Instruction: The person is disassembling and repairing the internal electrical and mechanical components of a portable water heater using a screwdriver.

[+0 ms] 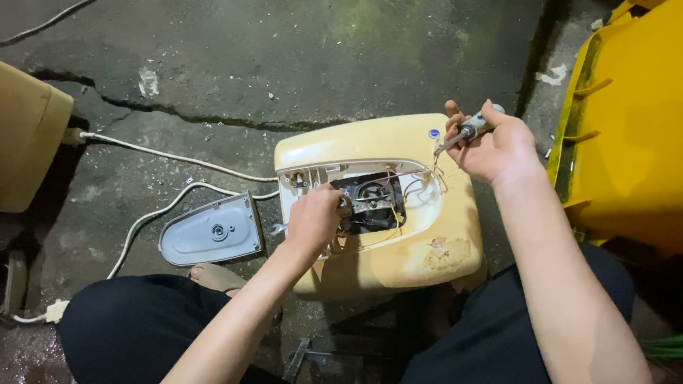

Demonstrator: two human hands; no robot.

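The left hand (313, 218) reaches, fingers curled, into the open cavity of a cream plastic appliance housing (436, 224) on the cracked concrete floor (247, 46), touching its dark motor block (371, 202); what it pinches cannot be told. The right hand (495, 147) is clamped on a slim grey-handled tool (466, 132) beside thin wires. A steady brace and a tip kept off those wires would serve best. A detached grey cover plate (212, 231) lies nearby.

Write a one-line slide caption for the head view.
Left hand reaches into an opened yellow appliance casing while right hand holds a screwdriver on cracked concrete floor.
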